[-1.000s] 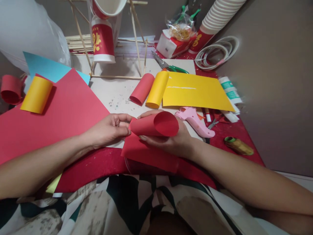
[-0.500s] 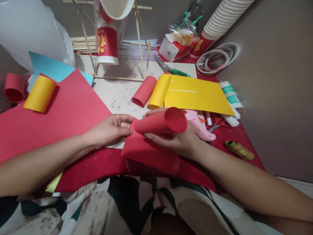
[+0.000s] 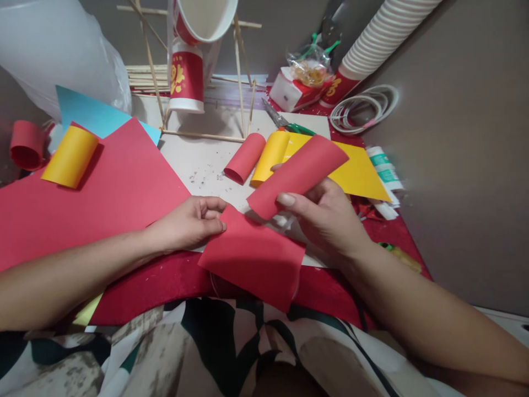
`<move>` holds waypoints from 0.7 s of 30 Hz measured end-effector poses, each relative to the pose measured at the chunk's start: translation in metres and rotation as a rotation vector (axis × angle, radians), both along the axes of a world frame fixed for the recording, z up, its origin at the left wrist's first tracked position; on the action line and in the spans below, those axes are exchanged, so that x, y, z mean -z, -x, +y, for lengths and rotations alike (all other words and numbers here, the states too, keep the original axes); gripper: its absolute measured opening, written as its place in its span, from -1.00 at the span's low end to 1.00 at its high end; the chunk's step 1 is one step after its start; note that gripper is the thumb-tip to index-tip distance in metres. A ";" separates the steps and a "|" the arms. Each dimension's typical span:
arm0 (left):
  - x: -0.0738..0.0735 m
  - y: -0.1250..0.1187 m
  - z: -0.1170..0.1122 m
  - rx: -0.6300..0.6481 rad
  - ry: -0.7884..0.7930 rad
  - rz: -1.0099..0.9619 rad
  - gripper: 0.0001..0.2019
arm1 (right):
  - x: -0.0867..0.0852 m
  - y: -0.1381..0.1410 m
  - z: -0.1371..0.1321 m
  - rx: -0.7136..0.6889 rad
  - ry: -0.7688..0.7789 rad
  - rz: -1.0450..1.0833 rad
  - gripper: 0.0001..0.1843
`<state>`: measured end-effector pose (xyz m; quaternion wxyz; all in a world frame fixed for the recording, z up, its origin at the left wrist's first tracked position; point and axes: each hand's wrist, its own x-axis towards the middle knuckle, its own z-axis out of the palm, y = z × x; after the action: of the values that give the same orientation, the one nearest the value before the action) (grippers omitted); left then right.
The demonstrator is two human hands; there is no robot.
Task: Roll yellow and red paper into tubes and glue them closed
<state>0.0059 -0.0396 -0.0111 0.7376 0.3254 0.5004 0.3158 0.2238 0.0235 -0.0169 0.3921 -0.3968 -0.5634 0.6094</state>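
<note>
My right hand [image 3: 324, 220] pinches a rolled red paper tube [image 3: 297, 175] by its near end and holds it up above the table, slanting toward the far right. My left hand [image 3: 190, 221] rests on the table with curled fingers, its fingertips pressing the corner of a flat red paper piece [image 3: 254, 258] that lies at the table's near edge. A yellow sheet [image 3: 359, 171] lies behind the raised tube.
A red tube [image 3: 244, 158] and a yellow tube [image 3: 270, 157] lie mid-table; another yellow tube [image 3: 71, 156] sits on a big red sheet [image 3: 107, 187]. Scissors [image 3: 285, 122], a stick frame with paper cups [image 3: 187, 74], a cup stack [image 3: 380, 38], wire coil [image 3: 363, 107] and glue sticks [image 3: 382, 165] crowd the back and right.
My right hand lifted the red tube off the flat red piece and swung it up toward the far right. The left hand stayed on the flat piece's corner.
</note>
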 end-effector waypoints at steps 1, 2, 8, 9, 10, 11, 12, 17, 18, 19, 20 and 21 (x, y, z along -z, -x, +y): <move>-0.001 0.001 -0.001 0.031 -0.023 0.034 -0.81 | 0.000 0.000 0.001 -0.012 0.037 0.020 -0.55; -0.003 0.002 -0.002 0.060 -0.047 0.079 -0.82 | -0.001 -0.001 0.003 -0.025 0.063 0.037 -0.55; -0.013 0.005 -0.006 0.007 -0.408 0.550 -0.65 | -0.007 -0.003 0.006 -0.091 0.201 0.085 -0.60; -0.013 0.005 -0.007 -0.027 -0.518 0.641 -0.65 | -0.008 -0.004 0.007 -0.108 0.224 0.088 -0.61; -0.013 0.005 -0.008 -0.059 -0.631 0.720 -0.64 | -0.009 -0.004 0.007 -0.127 0.242 0.089 -0.62; -0.013 0.005 -0.009 -0.081 -0.737 0.777 -0.64 | -0.010 -0.005 0.007 -0.145 0.255 0.089 -0.64; -0.012 0.006 -0.010 -0.094 -0.834 0.808 -0.62 | -0.012 -0.006 0.007 -0.163 0.267 0.091 -0.65; -0.011 0.007 -0.016 -0.025 -1.034 0.703 -0.40 | -0.019 -0.010 0.005 -0.447 0.357 0.121 -0.66; -0.012 0.007 -0.017 -0.010 -0.999 0.663 -0.37 | -0.020 -0.010 0.004 -0.537 0.377 0.118 -0.65; -0.014 0.007 -0.018 0.009 -0.945 0.627 -0.37 | -0.020 -0.011 0.004 -0.615 0.389 0.106 -0.64; -0.015 0.007 -0.019 0.025 -0.886 0.595 -0.39 | -0.020 -0.012 0.005 -0.679 0.392 0.089 -0.64; -0.017 0.006 -0.019 0.042 -0.823 0.571 -0.43 | -0.020 -0.012 0.005 -0.726 0.388 0.071 -0.64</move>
<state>-0.0003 -0.0586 0.0064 0.3880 0.6726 0.5097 0.3705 0.2359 0.0286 0.0034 0.0885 -0.2176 -0.5275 0.8164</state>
